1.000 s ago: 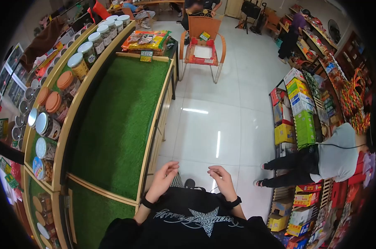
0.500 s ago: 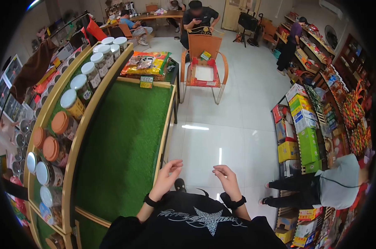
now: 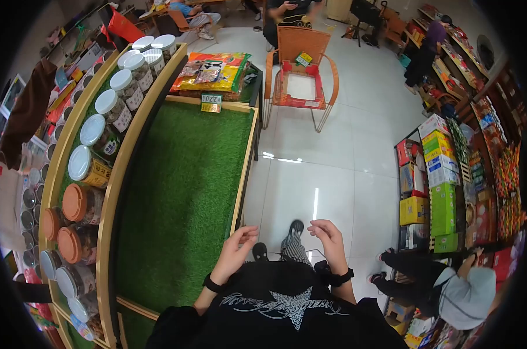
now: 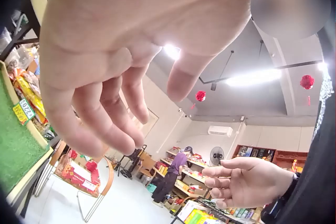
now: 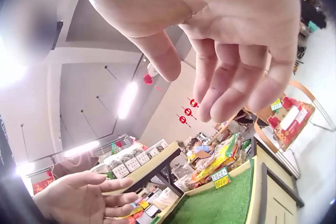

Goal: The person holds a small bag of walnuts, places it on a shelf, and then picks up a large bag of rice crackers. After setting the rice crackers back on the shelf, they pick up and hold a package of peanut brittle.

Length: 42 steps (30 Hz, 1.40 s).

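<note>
While my left hand [image 3: 235, 251] and right hand [image 3: 332, 247] hovered empty, fingers loosely bent, I judged it a ready stage (the turf-lined display [image 3: 185, 186] lay just beside the left); any grasp called first for reaching.

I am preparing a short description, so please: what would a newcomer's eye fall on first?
Probably the bright green turf at left in the head view, with lidded jars lined along its left side. Next, the orange-backed chair, right of the turf's far end, with a red box on it. Low in the middle, the left hand and right hand hold nothing.
</note>
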Tool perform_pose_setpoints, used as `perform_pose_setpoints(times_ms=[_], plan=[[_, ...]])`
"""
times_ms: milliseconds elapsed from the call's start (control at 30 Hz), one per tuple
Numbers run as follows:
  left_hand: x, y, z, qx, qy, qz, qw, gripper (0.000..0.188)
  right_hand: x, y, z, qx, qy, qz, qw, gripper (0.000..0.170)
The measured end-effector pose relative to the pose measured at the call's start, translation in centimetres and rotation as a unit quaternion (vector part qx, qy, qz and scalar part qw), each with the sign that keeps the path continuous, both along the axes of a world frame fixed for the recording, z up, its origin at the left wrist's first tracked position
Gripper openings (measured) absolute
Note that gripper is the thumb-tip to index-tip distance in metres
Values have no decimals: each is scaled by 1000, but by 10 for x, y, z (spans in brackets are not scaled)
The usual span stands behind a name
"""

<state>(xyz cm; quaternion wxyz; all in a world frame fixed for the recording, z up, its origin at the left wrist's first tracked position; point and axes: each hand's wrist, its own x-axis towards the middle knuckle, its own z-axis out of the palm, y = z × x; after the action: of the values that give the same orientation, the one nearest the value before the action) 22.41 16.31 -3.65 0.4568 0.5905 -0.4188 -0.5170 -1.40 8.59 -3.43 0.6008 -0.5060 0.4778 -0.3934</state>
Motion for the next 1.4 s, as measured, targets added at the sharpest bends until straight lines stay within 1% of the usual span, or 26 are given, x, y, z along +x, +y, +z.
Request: perform_pose_setpoints(times_ms=[100, 233, 367, 433, 567, 633, 700, 867, 1067, 1167, 1267, 1367, 1400], plan=[[2, -19, -3, 4, -2, 21, 1000, 29, 10, -33, 2, -13, 23, 38, 999, 17], [-1, -60, 1, -13, -12, 46, 999, 29, 16, -83, 2, -37, 5, 60, 998, 17], [-13, -108, 7, -22, -11, 75, 997, 28, 1, -141, 4, -59, 20, 81, 995, 18], [-21, -135, 10, -34, 7, 83, 996, 28, -7, -173, 8, -84, 16, 82, 993, 18], [-42, -187, 12, -47, -29, 69, 996, 28, -30, -222, 21, -92, 20, 79, 992, 19], [-53, -207, 14, -48, -15, 74, 996, 28, -40, -241, 25, -90, 16, 85, 992, 19], [-63, -224, 15, -77, -41, 79, 993, 30, -48, -256, 20, -84, 21, 95, 992, 19], [-77, -243, 11, -45, -46, 81, 995, 30, -55, -276, 5, -47, 23, 110, 993, 19], [-66, -272, 6, -15, -39, 87, 995, 29, -49, -301, -10, -20, 20, 132, 991, 19], [-52, -291, 2, -31, -46, 87, 995, 30, -37, -321, -12, -15, 13, 138, 990, 19], [-35, -311, -3, -30, -18, 103, 994, 30, -16, -347, -12, -21, 10, 148, 989, 19], [-10, -332, 5, -34, -37, 119, 992, 30, 14, -373, -7, -44, 12, 163, 986, 19], [-2, -339, 0, -60, -28, 139, 988, 29, 27, -383, -1, -43, 7, 175, 984, 19]])
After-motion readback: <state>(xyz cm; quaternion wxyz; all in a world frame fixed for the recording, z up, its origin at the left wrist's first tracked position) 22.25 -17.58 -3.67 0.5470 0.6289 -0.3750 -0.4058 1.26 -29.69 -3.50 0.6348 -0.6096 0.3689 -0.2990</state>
